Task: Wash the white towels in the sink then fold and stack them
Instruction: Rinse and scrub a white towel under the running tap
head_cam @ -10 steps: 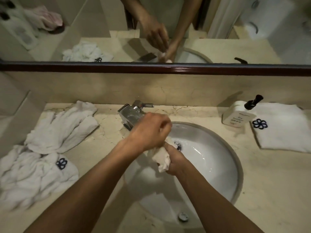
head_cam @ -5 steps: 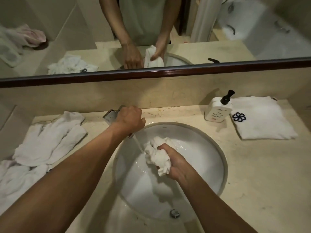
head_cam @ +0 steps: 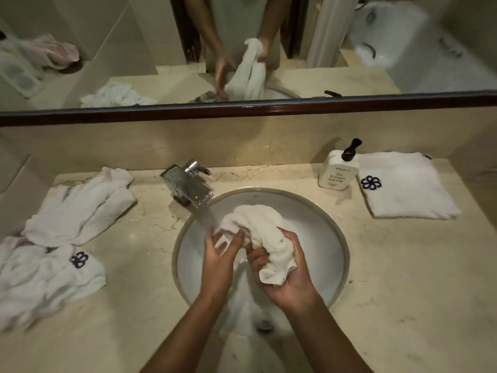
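— Two crumpled towels (head_cam: 61,238) lie heaped on the left of the marble counter (head_cam: 403,292), one showing a dark flower logo. What's in the basin?

— Over the sink (head_cam: 330,238), the left hand (head_cam: 220,262) has come off the faucet (head_cam: 188,187), which it covered half a second ago. Its fingers are spread and nearly straight, tips brushing the wet towel (head_cam: 261,232).

— And the other hand?

— The right hand (head_cam: 285,275) grips the towel's near end, fingers curled round the bunched cloth. The roll's long axis runs from that hand up and left towards the spout.

— Further right?

— A Tea Tonique pump bottle (head_cam: 337,170) stands just beside one folded towel (head_cam: 406,187), logo facing up.
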The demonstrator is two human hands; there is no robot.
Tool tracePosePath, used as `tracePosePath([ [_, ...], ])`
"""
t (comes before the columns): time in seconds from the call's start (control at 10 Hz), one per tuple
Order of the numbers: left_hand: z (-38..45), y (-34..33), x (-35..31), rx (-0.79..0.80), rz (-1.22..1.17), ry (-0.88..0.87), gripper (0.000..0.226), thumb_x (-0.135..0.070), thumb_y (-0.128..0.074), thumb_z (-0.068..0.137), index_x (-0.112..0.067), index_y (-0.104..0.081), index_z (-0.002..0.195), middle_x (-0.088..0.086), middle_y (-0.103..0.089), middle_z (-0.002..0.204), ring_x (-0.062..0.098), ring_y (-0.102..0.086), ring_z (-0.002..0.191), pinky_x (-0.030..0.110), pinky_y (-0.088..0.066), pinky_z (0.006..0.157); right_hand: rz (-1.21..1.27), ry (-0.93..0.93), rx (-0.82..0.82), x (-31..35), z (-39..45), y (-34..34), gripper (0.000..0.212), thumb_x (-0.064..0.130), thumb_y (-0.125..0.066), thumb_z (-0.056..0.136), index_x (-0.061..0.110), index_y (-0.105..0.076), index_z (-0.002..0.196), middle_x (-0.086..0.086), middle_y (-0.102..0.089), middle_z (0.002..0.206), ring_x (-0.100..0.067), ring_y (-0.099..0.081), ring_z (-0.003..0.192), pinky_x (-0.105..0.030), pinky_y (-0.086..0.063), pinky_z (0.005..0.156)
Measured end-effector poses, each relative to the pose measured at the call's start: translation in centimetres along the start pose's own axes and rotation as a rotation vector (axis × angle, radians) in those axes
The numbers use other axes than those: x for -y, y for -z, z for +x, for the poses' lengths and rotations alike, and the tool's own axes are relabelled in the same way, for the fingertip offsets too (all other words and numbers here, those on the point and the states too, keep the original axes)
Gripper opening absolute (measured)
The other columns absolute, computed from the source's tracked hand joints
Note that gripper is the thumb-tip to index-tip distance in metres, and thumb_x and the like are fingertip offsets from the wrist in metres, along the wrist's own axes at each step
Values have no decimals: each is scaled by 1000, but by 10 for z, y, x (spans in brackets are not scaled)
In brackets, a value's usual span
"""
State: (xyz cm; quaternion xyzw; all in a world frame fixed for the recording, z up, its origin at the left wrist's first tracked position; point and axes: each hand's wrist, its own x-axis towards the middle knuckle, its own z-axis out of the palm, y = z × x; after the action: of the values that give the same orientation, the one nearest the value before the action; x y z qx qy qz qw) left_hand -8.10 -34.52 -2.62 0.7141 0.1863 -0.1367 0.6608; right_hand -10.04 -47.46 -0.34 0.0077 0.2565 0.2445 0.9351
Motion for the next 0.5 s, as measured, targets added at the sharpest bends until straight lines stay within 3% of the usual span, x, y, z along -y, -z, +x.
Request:
tracePosePath([
  [0.1, -1, -15, 10, 175, -560, 424, 72, -64, -66, 82, -11, -60, 130, 22, -68, 117, 29, -73, 93, 36, -61, 72, 126, -8, 42, -17, -14, 0, 88, 7, -94, 51, 2, -52, 128, -7, -47, 95, -20, -60, 54, -31, -54, 43],
  [0.2, -1, -15, 6, 327, -840, 553, 77, -66, -69, 77, -4, -67, 123, 23, -71, 102, 28, -73, 82, 32, -60, 69, 230, -85, 65, -35, -23, 11, 83, 4, -95, 50, 3, -48, 119, -6, -44, 88, -24, -58, 51, -33, -53, 42],
  [0.3, 0, -15, 14, 329, -902, 527, 109, -61, -91, 50, -10, -56, 140, 15, -59, 136, 30, -61, 118, 42, -48, 104, 168, -57, -26, -44, -27, 32, 71, 17, -97, 58, 6, -50, 111, -10, -58, 75, -25, -62, 55, -30, -54, 48],
  [0.4, 0, -16, 15, 346, -816, 532, 93, -61, -84, 58, -1, -64, 126, 23, -64, 122, 36, -66, 107, 45, -54, 95, 39, -67, -49, -37, -32, 36, 76, 22, -100, 51, 0, -58, 109, -8, -57, 82, -20, -61, 59, -29, -53, 46],
  [0.5, 4, -18, 6, 325, -733, 524, 60, -56, -64, 79, -2, -74, 102, 20, -69, 94, 31, -70, 81, 38, -54, 84, -111, -193, -15, -32, -38, 35, 75, 8, -100, 45, -6, -57, 105, -15, -53, 75, -24, -58, 51, -26, -46, 36],
])
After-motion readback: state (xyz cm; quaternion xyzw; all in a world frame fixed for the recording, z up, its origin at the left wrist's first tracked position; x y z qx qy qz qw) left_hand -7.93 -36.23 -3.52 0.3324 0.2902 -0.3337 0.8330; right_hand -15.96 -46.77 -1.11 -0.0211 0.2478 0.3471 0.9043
